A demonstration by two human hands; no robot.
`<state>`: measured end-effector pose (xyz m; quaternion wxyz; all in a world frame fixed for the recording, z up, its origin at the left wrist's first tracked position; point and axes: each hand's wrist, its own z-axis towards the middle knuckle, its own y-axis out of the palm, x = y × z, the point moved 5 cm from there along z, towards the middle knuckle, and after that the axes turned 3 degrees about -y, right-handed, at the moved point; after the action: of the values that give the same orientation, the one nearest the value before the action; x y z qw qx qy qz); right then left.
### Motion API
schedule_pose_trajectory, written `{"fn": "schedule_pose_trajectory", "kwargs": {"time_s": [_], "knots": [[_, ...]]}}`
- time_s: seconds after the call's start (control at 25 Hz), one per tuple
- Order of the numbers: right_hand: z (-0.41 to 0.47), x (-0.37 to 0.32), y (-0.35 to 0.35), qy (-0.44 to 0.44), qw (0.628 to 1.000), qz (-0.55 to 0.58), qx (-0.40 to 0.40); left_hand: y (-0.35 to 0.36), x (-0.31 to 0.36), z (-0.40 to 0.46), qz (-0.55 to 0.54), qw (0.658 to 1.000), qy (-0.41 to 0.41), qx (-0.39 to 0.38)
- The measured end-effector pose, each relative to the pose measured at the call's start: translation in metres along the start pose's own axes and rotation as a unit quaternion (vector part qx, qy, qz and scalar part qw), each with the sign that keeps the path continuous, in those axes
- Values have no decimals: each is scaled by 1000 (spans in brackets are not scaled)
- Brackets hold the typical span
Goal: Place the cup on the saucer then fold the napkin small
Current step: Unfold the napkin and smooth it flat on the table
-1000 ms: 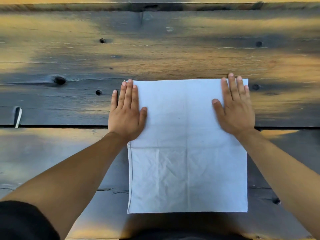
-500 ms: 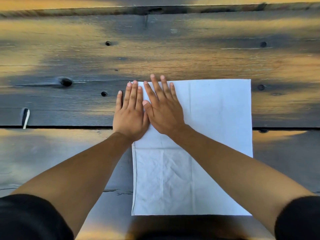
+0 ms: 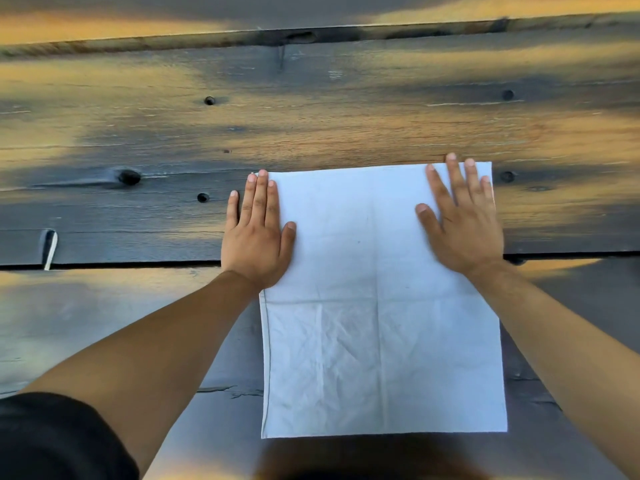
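Wooden table (image 3: pixel 311 126), white napkin (image 3: pixel 381 341) flat, left hand (image 3: pixel 256 244), right hand (image 3: pixel 464 233) pressing it

left hand (image 3: pixel 254 237): bare, no rings | right hand (image 3: pixel 462 223): bare | forearms uncovered | black short sleeve (image 3: pixel 59 438) on left upper arm

Left hand (image 3: pixel 255 242), right hand (image 3: pixel 462 225) flat, fingers straight.

pale white napkin (image 3: pixel 381 306) on grey-and-amber streaked wooden table (image 3: pixel 311 116)
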<state>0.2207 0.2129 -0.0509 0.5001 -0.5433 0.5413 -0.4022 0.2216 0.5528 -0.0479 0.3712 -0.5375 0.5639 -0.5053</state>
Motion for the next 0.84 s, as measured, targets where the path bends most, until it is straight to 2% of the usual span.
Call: {"fn": "schedule_pose_trajectory", "kwargs": {"time_s": [0.16, 0.32, 0.44, 0.56, 0.64, 0.76, 0.84], "knots": [[-3, 10, -2, 13, 1000, -4, -1, 0, -1, 0, -6, 1000, 5, 7], [-1, 7, -2, 8, 1000, 5, -7, -2, -3, -2, -59, 998, 9, 32], [0, -3, -9, 52, 999, 15, 0, -9, -3, -5, -126, 989, 26, 67], [-6, -50, -22, 104, 992, 50, 39, -20, -6, -13, -250, 964, 9, 94], [-16, -107, -26, 60, 993, 81, 54, -24, -6, -28, -272, 956, -10, 108], [-36, -195, -11, -54, 995, 81, 36, -13, 9, -71, -156, 983, 43, 86], [-47, -231, 5, -102, 993, 62, 13, 2, 12, -90, -91, 994, 34, 39]]}}
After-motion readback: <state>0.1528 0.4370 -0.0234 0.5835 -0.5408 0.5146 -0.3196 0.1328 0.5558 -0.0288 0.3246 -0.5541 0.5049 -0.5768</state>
